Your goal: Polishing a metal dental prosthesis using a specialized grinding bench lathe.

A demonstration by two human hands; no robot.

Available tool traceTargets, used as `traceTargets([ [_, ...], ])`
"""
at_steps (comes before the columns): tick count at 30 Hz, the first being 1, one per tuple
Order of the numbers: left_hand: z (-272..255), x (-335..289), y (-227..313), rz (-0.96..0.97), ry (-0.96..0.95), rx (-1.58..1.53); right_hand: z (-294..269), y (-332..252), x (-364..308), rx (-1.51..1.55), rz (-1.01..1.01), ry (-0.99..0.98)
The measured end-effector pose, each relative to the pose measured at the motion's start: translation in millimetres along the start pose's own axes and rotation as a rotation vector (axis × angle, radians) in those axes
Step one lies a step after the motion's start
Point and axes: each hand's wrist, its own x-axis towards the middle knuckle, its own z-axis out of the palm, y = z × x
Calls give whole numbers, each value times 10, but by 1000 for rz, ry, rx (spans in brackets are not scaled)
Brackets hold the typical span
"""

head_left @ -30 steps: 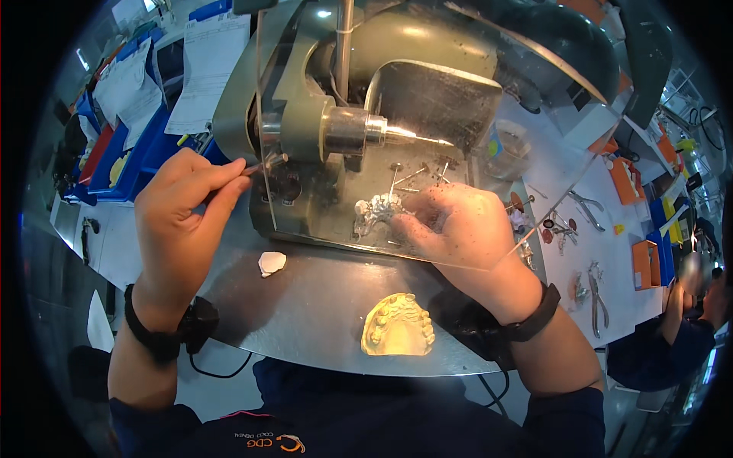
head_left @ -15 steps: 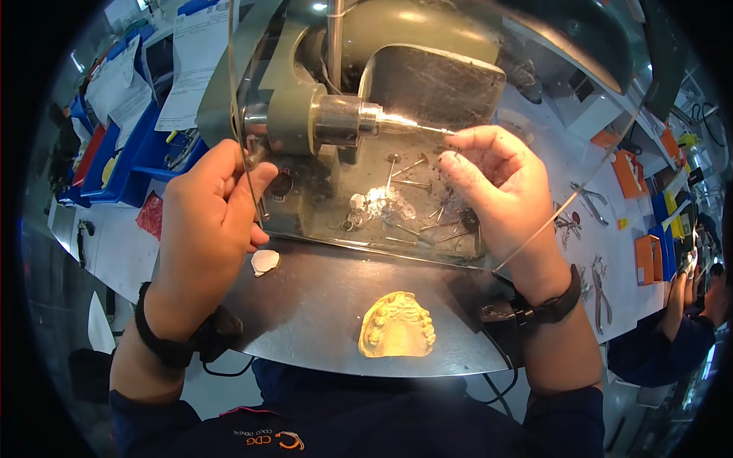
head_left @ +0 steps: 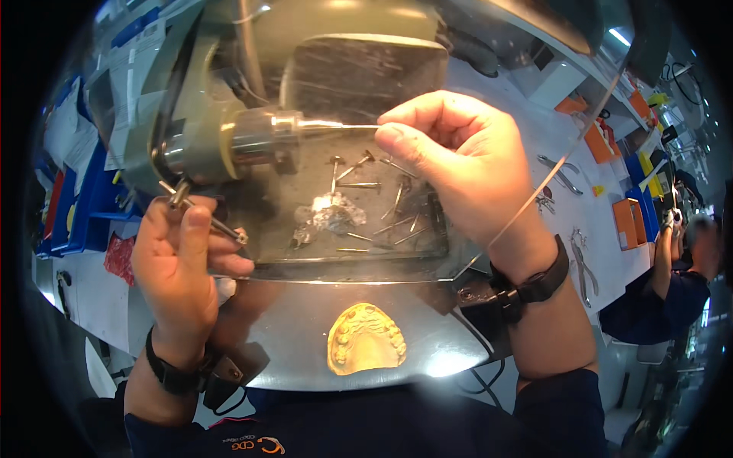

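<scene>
The right hand (head_left: 466, 145) reaches in from the right, wrist bent, its thumb and forefinger pinching the tip of the slender bur (head_left: 351, 127) that points right from the lathe's spindle (head_left: 259, 137). Nearer and left, the left hand (head_left: 179, 263) curls its thumb and fingers around a slanting metal rod (head_left: 221, 227). A silvery metal framework (head_left: 330, 214) lies between the hands, below the bur. The shirt (head_left: 343, 420) carries a small printed logo (head_left: 256, 444).
</scene>
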Motion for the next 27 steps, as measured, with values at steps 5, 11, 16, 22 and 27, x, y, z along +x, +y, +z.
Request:
traceTargets([
  [5, -38, -22, 9, 54, -16, 74, -398, -21, -73, -138, 153, -134],
  [11, -50, -35, -16, 16, 34, 118, -395, 2, -172, -573, 6, -442],
  [16, -51, -32, -54, 28, 67, 120, -401, 114, -164, -623, -176, -362],
  [22, -64, -29, -75, 47, 66, 112, -477, 34, -175, -588, -30, -353],
  [27, -14, -40, -45, 10, 79, 80, -225, 54, -219, -792, -206, -517],
])
